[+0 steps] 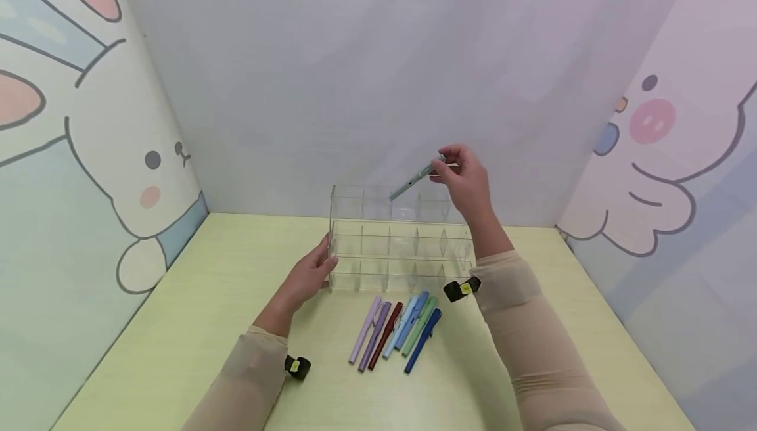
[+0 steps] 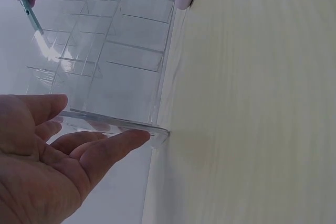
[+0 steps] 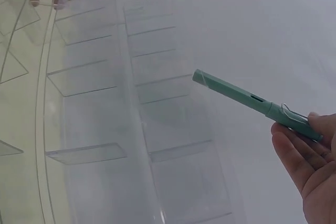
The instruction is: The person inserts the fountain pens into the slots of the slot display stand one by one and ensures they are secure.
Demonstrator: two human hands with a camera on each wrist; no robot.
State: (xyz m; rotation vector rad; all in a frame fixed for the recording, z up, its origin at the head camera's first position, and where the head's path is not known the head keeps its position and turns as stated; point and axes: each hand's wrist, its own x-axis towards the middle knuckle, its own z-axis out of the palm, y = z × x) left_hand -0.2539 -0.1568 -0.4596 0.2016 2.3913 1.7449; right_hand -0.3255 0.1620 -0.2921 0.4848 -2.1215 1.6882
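A teal pen (image 1: 411, 181) with a wire clip slants down to the left, pinched by its capped end between the thumb and fingers of my right hand (image 1: 467, 178). Its lower tip is over the top tier of a clear tiered rack (image 1: 372, 247) divided into compartments. In the right wrist view the whole pen (image 3: 236, 95) shows, held at the clip end. My left hand (image 1: 307, 276) grips the rack's left side panel, and the left wrist view has that panel (image 2: 115, 120) between thumb and fingers.
In front of the rack several pens lie side by side on the pale wooden table (image 1: 236, 378): a lilac pen (image 1: 365, 329), a dark red pen (image 1: 386, 336) and a dark blue pen (image 1: 422, 340) among them. A pale wall (image 1: 355, 76) stands behind.
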